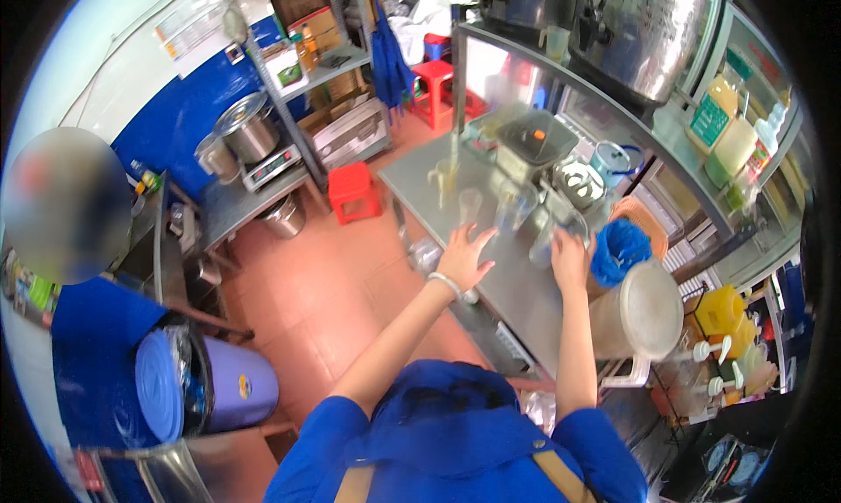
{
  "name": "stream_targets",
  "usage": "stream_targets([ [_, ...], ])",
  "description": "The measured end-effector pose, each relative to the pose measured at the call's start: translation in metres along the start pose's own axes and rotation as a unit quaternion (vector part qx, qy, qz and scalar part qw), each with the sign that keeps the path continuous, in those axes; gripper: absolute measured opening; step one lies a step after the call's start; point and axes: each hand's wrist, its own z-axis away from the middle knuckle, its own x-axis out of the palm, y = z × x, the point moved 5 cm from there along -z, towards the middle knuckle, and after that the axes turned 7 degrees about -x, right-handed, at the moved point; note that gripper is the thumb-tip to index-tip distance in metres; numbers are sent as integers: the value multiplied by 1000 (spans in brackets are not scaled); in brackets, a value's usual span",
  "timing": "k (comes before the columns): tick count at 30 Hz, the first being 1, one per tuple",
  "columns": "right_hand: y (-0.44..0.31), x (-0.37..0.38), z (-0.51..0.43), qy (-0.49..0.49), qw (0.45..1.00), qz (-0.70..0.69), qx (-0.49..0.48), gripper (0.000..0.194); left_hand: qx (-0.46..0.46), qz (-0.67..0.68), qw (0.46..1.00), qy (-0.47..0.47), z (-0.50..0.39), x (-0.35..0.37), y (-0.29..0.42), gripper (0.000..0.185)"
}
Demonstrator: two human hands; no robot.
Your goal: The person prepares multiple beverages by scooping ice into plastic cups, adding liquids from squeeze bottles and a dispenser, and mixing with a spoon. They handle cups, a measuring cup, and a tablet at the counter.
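My left hand [465,260] hovers over the near edge of the steel worktable [519,306], fingers spread and nothing in them. A pale bracelet circles that wrist. Just beyond its fingertips stands a small clear cup [469,204], with a clear measuring jug [445,177] farther back. My right hand [570,258] is closed around a tilted clear plastic cup [541,248], partly hidden by the fingers. Between the hands and slightly beyond them are clear plastic containers [516,204]. A blue plastic bag [619,250] lines a container right of my right hand.
A lidded plastic bucket [650,311] stands close by my right forearm. Behind the table, a steel shelf [683,174] carries bottles and a large steel urn [637,36]. A red stool [355,191] and a purple bin [240,385] stand on the left.
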Motion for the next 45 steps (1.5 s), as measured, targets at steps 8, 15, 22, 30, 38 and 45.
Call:
stream_targets([
  [8,-45,-90,-79,141,988,-43,-51,18,-37,149,988,22,-144,92,-40,94],
  [15,-60,-49,-152,2,977,-119,-178,18,-28,315,945,86,-141,85,-51,111],
  [22,-142,-31,-169,-233,855,-358,-293,21,-63,448,886,97,-72,-14,-32,102],
  [30,-393,16,-54,-448,520,-577,-442,29,-252,444,803,309,191,-167,-86,69],
  [38,-569,-109,171,-474,162,-560,-660,30,-188,381,715,555,472,-207,5,79],
  [45,-639,-172,310,-430,58,-569,-699,37,-157,340,635,676,615,-212,23,84],
])
